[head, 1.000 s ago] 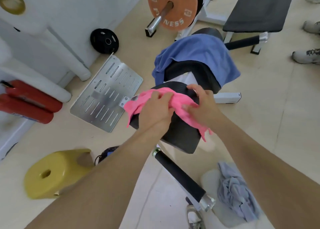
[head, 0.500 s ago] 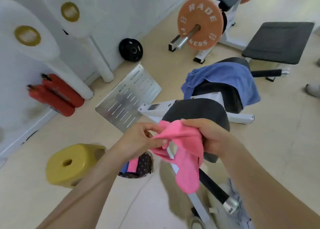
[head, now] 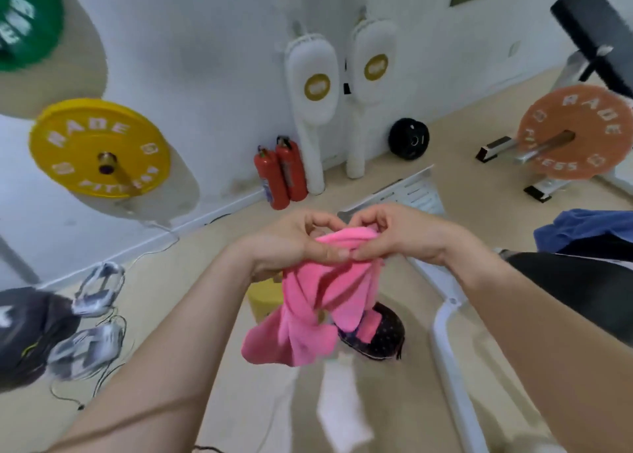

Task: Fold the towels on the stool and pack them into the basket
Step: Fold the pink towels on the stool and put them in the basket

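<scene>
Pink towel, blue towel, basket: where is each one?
pink towel (head: 308, 310), head view, hanging middle folds.
blue towel (head: 589, 228), head view, its top surface.
basket (head: 387, 334), head view, dark dotted wall.

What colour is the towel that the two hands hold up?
Plain bright pink, with no pattern; the towel shows best in the head view.

The pink towel (head: 318, 302) has left the black padded seat (head: 565, 281), where both hands pressed it a second ago, and now hangs in the air. The left hand (head: 294, 243) and right hand (head: 400, 236) have drawn together and pinch its top edge, thumbs almost meeting. It now dangles in front of the dotted basket (head: 383, 336) and the yellow stool (head: 263, 298).
</scene>
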Available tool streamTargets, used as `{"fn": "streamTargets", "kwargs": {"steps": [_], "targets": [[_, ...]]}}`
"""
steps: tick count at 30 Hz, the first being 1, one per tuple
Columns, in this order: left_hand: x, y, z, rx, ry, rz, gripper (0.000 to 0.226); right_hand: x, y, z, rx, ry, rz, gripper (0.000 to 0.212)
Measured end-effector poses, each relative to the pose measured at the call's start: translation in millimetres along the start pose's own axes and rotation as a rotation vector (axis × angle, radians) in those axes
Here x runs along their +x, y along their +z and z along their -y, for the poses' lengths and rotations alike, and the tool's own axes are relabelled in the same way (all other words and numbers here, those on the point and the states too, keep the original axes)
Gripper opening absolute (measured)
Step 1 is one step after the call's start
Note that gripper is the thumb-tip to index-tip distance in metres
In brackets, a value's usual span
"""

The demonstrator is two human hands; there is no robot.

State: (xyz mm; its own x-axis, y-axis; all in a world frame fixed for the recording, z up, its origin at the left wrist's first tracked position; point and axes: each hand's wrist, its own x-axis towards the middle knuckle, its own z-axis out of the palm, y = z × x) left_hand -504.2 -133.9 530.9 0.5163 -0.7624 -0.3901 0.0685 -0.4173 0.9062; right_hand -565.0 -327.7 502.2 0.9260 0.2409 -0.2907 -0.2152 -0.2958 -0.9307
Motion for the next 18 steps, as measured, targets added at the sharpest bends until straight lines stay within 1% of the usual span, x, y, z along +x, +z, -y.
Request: {"fn": "streamTargets", "kwargs": {"steps": [1,2,4,5,7,9,10,12,13,15,17,18], "targets": [[-8.8,-17.9,8.3,0.047,-0.036,0.006,0.024,14.3,4.1,3.7,-0.011,0.024,0.050,0.018],[-15.3,-35.4,18.8,0.161,-0.081,0.017,0.025,27.6,5.8,6.7,-0.041,0.048,0.086,0.020],[-22.3,-66.5,43.7,0.437,-0.190,0.005,0.025,54.6,6.5,12.2,-0.101,0.089,0.108,0.024],[-22.0,-80.8,58.1,0.539,-0.228,-0.041,0.024,68.3,6.3,14.2,-0.138,0.107,0.093,0.026],[-18.0,-105.3,86.4,0.694,-0.273,-0.217,0.019,96.1,5.1,11.5,-0.275,0.130,-0.005,0.026],[-14.1,-128.8,115.2,0.833,-0.340,-0.464,0.026,127.2,1.0,-0.4,-0.545,0.119,-0.161,0.021],[-12.5,-140.1,132.1,0.875,-0.383,-0.565,0.030,142.5,-2.9,-8.6,-0.665,0.130,-0.218,0.021],[3.4,-171.8,169.7,0.871,-0.487,-0.714,0.029,188.7,-20.8,-32.5,-0.788,0.163,-0.227,0.022],[8.7,-182.7,182.1,0.870,-0.526,-0.744,0.026,202.9,-28.9,-45.0,-0.831,0.194,-0.215,0.023],[25.0,-207.1,203.0,0.857,-0.547,-0.801,0.022,228.7,-45.2,-69.1,-0.866,0.232,-0.221,0.026],[46.2,-234.9,218.1,0.820,-0.523,-0.854,0.022,255.6,-61.4,-92.0,-0.859,0.240,-0.308,0.029],[56.4,-250.8,226.0,0.793,-0.505,-0.887,0.023,268.1,-68.3,-101.1,-0.847,0.252,-0.386,0.028]]}}
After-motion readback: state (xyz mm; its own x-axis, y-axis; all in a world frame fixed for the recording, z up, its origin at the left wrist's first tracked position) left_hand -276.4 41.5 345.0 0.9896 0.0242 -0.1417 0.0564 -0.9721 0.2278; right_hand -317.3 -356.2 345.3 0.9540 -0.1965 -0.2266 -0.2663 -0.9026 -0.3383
